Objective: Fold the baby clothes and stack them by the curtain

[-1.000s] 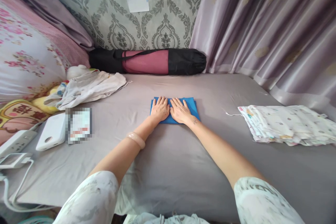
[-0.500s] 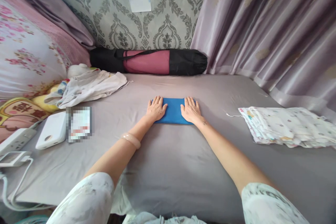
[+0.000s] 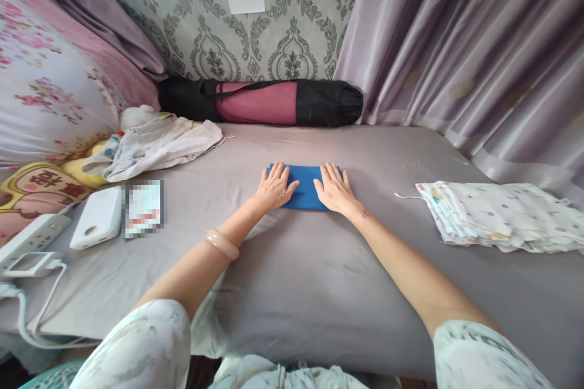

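A flat blue piece, seemingly folded cloth (image 3: 306, 188), lies on the grey bed sheet (image 3: 314, 279) in front of me. My left hand (image 3: 276, 187) rests palm down over its left end, fingers stretched out and thumb pointing inward. On the right end lies my right hand (image 3: 335, 188), also flat with its fingers spread. The middle of the blue cloth shows between the two thumbs. Both palms hide the parts beneath them. A pale bangle (image 3: 222, 245) circles my left forearm.
Folded patterned white cloths (image 3: 497, 216) lie at the right. At the left are a white power bank (image 3: 97, 217), a power strip (image 3: 34, 243), cables and a crumpled pale garment (image 3: 159, 149). A rolled pink mat in a black bag (image 3: 260, 102) lies along the wall.
My hands have shifted slightly on the blue cloth, the left one inward and the thumbs closer together. The view has tilted a little.
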Demonstrator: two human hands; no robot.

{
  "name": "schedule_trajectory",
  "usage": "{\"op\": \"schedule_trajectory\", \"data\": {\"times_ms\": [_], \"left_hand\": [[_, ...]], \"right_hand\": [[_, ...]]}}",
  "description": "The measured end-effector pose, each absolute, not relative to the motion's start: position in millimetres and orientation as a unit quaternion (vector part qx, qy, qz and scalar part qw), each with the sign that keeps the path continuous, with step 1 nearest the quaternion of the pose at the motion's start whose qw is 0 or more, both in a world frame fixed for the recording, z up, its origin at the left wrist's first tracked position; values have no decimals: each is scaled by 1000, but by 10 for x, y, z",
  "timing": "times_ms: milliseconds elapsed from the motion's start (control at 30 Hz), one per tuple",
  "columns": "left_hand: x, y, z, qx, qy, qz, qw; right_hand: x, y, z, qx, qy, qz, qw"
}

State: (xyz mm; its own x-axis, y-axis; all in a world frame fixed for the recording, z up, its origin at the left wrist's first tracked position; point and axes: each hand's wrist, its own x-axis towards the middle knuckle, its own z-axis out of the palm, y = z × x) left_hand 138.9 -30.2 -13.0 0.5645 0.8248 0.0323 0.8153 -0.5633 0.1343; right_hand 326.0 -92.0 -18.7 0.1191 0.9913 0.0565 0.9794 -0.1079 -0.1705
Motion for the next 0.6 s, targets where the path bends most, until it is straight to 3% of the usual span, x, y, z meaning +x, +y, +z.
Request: {"op": "schedule_trajectory", "data": {"times_ms": [433,600], "left_hand": [[1340,-433,-241,906,419,23,63],[1386,-223,-91,897,433,71,49]], "right_hand": [[3215,-1085,-310,-711,-700,25,64],[3320,-958,-167,-696,-711,3,104]]}}
